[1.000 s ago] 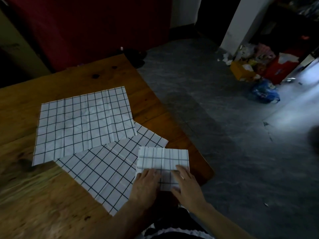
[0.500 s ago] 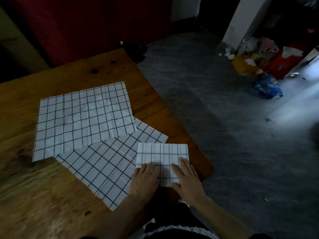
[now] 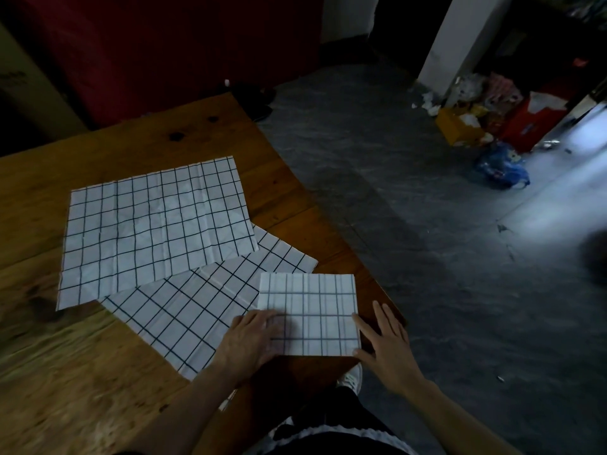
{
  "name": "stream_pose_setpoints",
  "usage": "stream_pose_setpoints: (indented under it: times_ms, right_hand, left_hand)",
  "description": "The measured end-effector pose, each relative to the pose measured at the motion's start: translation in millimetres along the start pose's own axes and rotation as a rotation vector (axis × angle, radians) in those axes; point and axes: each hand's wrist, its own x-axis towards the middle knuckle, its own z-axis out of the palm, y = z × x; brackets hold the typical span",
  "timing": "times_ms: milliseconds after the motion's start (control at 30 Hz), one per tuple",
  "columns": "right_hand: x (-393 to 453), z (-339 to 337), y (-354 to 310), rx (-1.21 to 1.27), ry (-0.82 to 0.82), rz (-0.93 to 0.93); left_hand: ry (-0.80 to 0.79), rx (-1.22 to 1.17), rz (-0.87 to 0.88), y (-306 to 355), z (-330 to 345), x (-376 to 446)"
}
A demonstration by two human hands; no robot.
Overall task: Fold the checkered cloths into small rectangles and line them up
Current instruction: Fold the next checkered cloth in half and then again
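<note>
A folded checkered cloth (image 3: 312,307) lies as a small rectangle at the table's near right corner. My left hand (image 3: 251,339) rests flat on its left edge, fingers straight. At its right edge my right hand (image 3: 382,343) lies open, fingertips touching the cloth's side. Under the folded piece spreads an unfolded checkered cloth (image 3: 184,313), turned at an angle. A second flat checkered cloth (image 3: 154,228) lies further back and overlaps it.
The wooden table (image 3: 49,372) ends just right of the folded cloth, with grey floor (image 3: 410,224) beyond. Boxes and bags (image 3: 492,126) are piled on the floor at the far right. A red wall stands behind the table.
Both hands have slid apart from the middle of the folded cloth to its left and right edges. The folded cloth lies flatter and squarer.
</note>
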Motion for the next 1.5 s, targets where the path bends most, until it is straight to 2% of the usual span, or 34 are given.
stream_pose_setpoints:
  times_ms: [300, 467, 533, 1033, 1233, 1500]
  right_hand:
    - [-5.5, -6.6, -0.3, 0.073, 0.042, 0.027]
    - [3.9, -13.9, -23.7, 0.083, 0.166, -0.142]
    - [7.8, -10.8, -31.5, 0.077, 0.152, -0.184]
    - [5.6, -8.0, -35.9, 0.133, 0.103, -0.138]
    - [4.2, -18.1, -49.0, 0.154, 0.127, -0.139]
    - [3.9, -54.8, -106.1, 0.174, 0.264, -0.324]
  left_hand:
    - [-0.034, 0.056, 0.03, -6.3, -9.0, 4.7]
    - [-0.097, 0.107, 0.106, -7.2, -11.8, 1.4]
    - [-0.103, 0.134, 0.105, -3.9, -14.5, 0.9]
    - [-0.075, 0.212, 0.054, 10.0, -10.9, 0.4]
    - [0.058, 0.061, 0.021, 22.8, -28.0, 0.6]
    - [0.256, -0.07, -0.067, 57.2, -63.8, 20.7]
